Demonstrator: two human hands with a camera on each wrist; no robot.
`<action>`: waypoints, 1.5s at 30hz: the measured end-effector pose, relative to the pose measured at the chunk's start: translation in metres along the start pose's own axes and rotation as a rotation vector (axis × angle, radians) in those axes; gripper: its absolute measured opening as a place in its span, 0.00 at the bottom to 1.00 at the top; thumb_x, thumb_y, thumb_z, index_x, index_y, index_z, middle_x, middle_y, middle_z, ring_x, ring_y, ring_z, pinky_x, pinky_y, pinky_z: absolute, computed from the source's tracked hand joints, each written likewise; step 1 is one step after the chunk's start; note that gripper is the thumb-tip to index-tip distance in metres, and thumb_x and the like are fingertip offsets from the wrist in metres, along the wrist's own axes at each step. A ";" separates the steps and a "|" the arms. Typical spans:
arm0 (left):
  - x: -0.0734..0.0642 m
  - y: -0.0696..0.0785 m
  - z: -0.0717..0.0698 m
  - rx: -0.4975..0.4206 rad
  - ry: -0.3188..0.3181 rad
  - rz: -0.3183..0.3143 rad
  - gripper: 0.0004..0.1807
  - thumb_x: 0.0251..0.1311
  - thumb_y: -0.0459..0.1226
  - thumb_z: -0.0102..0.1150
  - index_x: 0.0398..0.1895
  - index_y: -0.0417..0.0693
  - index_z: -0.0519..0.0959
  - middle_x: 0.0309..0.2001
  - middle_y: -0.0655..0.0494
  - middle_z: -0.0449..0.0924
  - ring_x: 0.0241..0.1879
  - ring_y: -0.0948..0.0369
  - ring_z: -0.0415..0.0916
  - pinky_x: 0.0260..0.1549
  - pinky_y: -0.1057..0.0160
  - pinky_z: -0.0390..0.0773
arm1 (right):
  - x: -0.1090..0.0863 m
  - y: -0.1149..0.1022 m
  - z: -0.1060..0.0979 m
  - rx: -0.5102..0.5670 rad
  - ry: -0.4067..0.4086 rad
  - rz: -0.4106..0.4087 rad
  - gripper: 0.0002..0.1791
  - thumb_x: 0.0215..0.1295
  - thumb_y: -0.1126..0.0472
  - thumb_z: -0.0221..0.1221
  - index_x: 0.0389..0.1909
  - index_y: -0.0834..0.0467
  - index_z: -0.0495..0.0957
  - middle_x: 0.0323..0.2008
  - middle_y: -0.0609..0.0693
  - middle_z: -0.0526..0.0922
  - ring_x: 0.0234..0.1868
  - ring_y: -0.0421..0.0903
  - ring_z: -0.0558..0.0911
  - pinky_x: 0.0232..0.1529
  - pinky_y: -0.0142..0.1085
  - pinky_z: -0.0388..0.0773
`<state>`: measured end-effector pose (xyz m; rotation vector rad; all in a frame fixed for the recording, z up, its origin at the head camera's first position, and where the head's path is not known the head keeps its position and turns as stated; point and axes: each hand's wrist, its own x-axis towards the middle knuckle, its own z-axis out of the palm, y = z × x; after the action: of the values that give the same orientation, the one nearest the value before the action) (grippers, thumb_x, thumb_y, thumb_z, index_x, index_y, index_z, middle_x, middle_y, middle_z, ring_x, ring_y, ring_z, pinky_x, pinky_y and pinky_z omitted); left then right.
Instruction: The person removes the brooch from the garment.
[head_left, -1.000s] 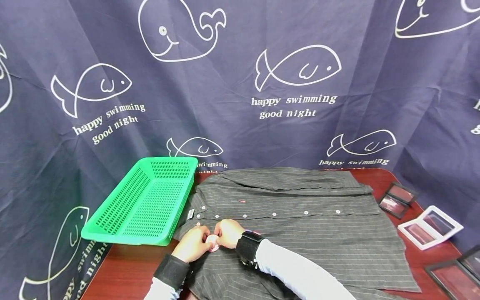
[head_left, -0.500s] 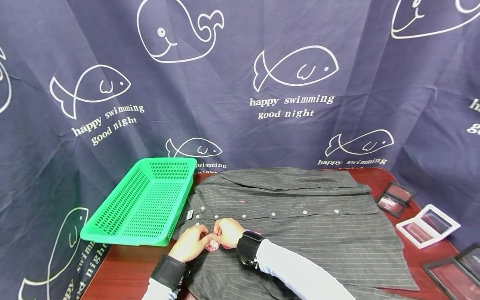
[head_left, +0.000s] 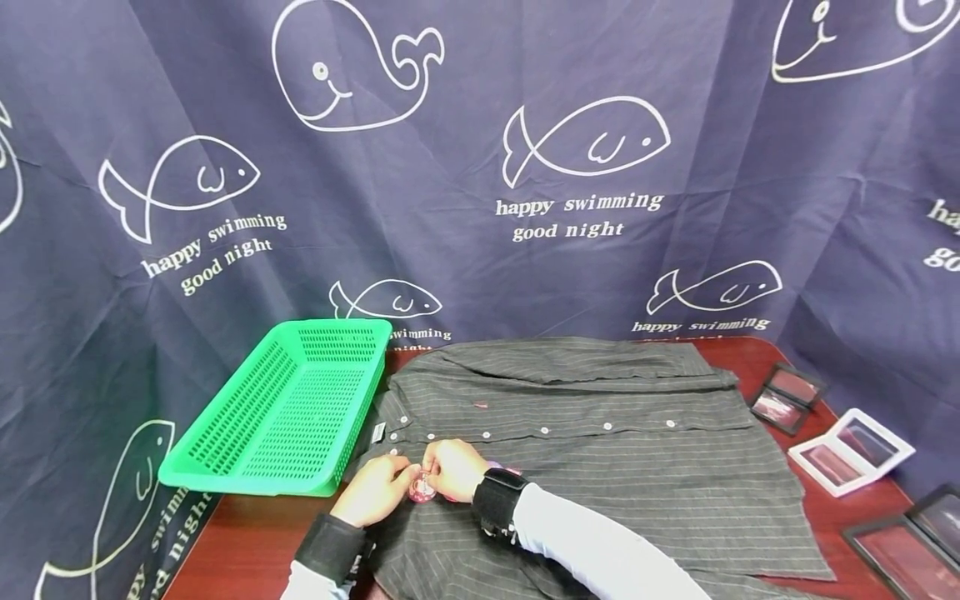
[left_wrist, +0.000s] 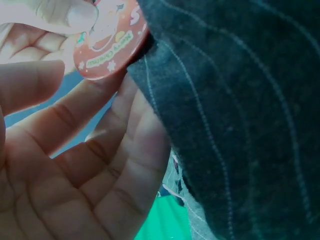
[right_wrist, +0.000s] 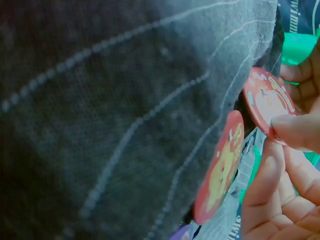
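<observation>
A round red button badge (head_left: 422, 488) with cartoon print and Christmas lettering is at the edge of a dark striped shirt (head_left: 600, 467). My right hand (head_left: 455, 471) pinches this badge, its thumb on the printed face in the right wrist view. The left hand (head_left: 371, 490) is beside it, with fingers behind the badge and along the cloth edge in the left wrist view. Its thumb is apart from the badge there. A second red badge (right_wrist: 220, 170) with a yellow picture is on the shirt, alongside a sliver of a purple badge (right_wrist: 183, 232). The badge's back is hidden.
A green plastic basket (head_left: 330, 408) stands left of the shirt on the red-brown table (head_left: 247, 542). Several open palette-like cases, including a white one (head_left: 851, 450), lie at the right. A blue curtain (head_left: 465, 167) with fish drawings hangs behind the table.
The badge has tilted, so more of its red printed face shows in the head view. The left thumb has drawn back slightly from it. The right hand has hardly moved.
</observation>
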<state>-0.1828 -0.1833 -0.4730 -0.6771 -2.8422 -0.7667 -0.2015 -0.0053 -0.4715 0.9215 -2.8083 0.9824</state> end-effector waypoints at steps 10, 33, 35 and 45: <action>0.002 0.002 -0.003 0.008 -0.006 -0.016 0.19 0.64 0.35 0.56 0.14 0.54 0.69 0.18 0.63 0.68 0.22 0.65 0.67 0.23 0.67 0.65 | -0.002 -0.004 0.001 -0.139 0.042 -0.119 0.09 0.45 0.65 0.68 0.22 0.54 0.76 0.21 0.42 0.76 0.23 0.32 0.70 0.27 0.21 0.65; -0.009 -0.011 0.004 -0.080 -0.101 -0.009 0.07 0.58 0.39 0.60 0.22 0.55 0.82 0.21 0.69 0.72 0.24 0.75 0.66 0.24 0.72 0.67 | -0.014 -0.009 0.006 -0.384 0.076 -0.277 0.11 0.43 0.62 0.68 0.20 0.50 0.74 0.23 0.41 0.76 0.29 0.39 0.76 0.31 0.28 0.70; -0.010 -0.010 0.002 -0.096 -0.113 -0.021 0.06 0.57 0.40 0.62 0.23 0.55 0.82 0.21 0.69 0.72 0.23 0.75 0.65 0.23 0.72 0.67 | -0.014 -0.009 0.006 -0.386 0.077 -0.278 0.11 0.43 0.62 0.68 0.20 0.50 0.74 0.23 0.41 0.76 0.29 0.39 0.76 0.30 0.28 0.70; -0.013 -0.008 0.000 -0.103 -0.116 -0.021 0.06 0.56 0.42 0.64 0.22 0.57 0.82 0.20 0.70 0.71 0.22 0.76 0.65 0.23 0.73 0.67 | -0.016 -0.007 0.005 -0.357 0.070 -0.276 0.11 0.44 0.64 0.68 0.21 0.51 0.74 0.24 0.41 0.76 0.28 0.38 0.76 0.30 0.27 0.70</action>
<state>-0.1747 -0.1943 -0.4798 -0.7297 -2.9350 -0.9118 -0.1839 -0.0043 -0.4749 1.1507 -2.5800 0.4508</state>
